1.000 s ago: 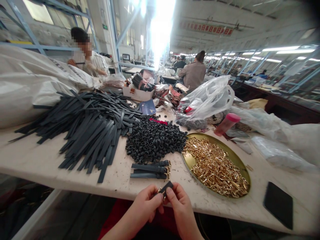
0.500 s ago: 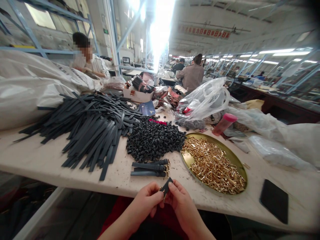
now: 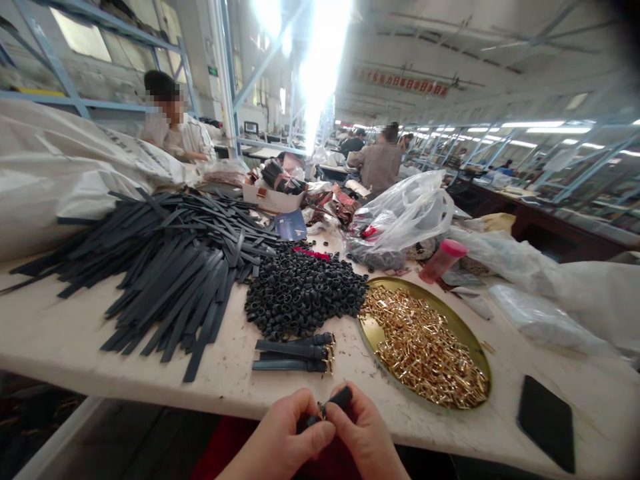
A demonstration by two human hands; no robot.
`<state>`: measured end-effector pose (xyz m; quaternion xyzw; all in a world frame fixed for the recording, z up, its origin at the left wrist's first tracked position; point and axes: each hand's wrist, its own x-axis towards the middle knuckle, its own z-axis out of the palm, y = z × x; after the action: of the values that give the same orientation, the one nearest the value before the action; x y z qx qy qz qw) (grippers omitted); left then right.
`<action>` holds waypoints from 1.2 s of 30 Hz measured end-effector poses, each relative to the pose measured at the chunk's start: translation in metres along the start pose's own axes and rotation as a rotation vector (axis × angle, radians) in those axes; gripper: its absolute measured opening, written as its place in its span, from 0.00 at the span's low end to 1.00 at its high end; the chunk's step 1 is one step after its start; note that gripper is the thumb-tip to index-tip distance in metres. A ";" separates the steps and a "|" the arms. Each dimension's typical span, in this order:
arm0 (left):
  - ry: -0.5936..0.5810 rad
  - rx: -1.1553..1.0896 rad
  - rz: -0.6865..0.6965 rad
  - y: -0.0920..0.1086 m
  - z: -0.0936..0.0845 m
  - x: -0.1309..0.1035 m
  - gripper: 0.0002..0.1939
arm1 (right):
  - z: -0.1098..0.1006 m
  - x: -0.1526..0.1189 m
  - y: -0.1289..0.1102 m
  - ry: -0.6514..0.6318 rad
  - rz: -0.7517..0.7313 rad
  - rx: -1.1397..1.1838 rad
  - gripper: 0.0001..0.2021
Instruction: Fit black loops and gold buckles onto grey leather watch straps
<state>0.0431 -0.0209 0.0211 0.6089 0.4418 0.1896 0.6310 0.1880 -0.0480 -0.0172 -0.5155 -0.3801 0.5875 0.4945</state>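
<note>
Head view: unreadable red banner (image 3: 400, 83) overhead

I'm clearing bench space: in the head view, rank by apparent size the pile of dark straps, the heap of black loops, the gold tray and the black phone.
1. Pile of dark straps.
2 and 3. Gold tray and heap of black loops: they look alike, so no ranking.
4. Black phone, smallest even though near the camera.
</note>
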 end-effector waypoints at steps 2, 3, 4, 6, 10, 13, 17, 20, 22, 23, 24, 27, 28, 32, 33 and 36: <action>0.017 0.054 0.015 0.000 -0.004 0.006 0.15 | 0.001 0.006 0.001 0.000 -0.001 0.045 0.19; 0.042 0.079 0.021 -0.002 -0.005 0.010 0.16 | 0.002 0.009 0.001 -0.004 0.004 0.056 0.19; 0.065 0.090 0.019 -0.004 -0.006 0.015 0.16 | 0.003 0.012 0.001 -0.015 0.012 0.057 0.20; 0.092 0.039 0.002 -0.009 -0.006 0.025 0.14 | 0.005 0.019 0.001 -0.047 0.021 0.030 0.20; 0.064 -0.103 -0.013 -0.012 -0.008 0.039 0.14 | -0.001 0.036 -0.008 -0.182 0.032 -0.080 0.22; 0.078 0.039 0.037 -0.010 -0.015 0.048 0.09 | -0.022 0.063 -0.025 -0.210 -0.015 -0.322 0.23; 0.124 0.095 0.005 -0.012 -0.023 0.064 0.10 | -0.058 0.120 -0.050 0.207 -0.293 -1.178 0.14; 0.118 0.052 -0.011 -0.017 -0.022 0.071 0.11 | -0.069 0.157 -0.053 0.334 -0.302 -1.395 0.08; 0.134 0.043 -0.018 -0.018 -0.020 0.070 0.11 | -0.070 0.172 -0.049 0.348 -0.278 -1.406 0.06; 0.144 0.046 -0.019 -0.018 -0.019 0.069 0.12 | -0.070 0.175 -0.048 0.354 -0.272 -1.406 0.06; 0.155 0.050 -0.017 -0.017 -0.018 0.067 0.12 | -0.070 0.177 -0.047 0.355 -0.269 -1.397 0.06; 0.198 0.035 0.035 -0.015 -0.016 0.060 0.13 | -0.069 0.168 -0.054 0.351 -0.279 -1.319 0.06; 0.218 0.024 0.058 -0.014 -0.016 0.058 0.13 | -0.068 0.160 -0.058 0.343 -0.285 -1.281 0.06; 0.289 0.002 0.113 -0.008 -0.015 0.050 0.13 | -0.047 0.110 -0.068 0.157 -0.263 -1.067 0.10; 0.300 0.010 0.121 -0.006 -0.015 0.047 0.14 | -0.038 0.095 -0.067 0.066 -0.226 -0.942 0.12; 0.311 0.055 0.142 -0.001 -0.011 0.039 0.14 | -0.014 0.056 -0.056 -0.135 -0.031 -0.247 0.13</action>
<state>0.0549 0.0154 0.0090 0.6190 0.4949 0.3137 0.5230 0.2139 0.0181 0.0207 -0.5260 -0.4899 0.5618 0.4095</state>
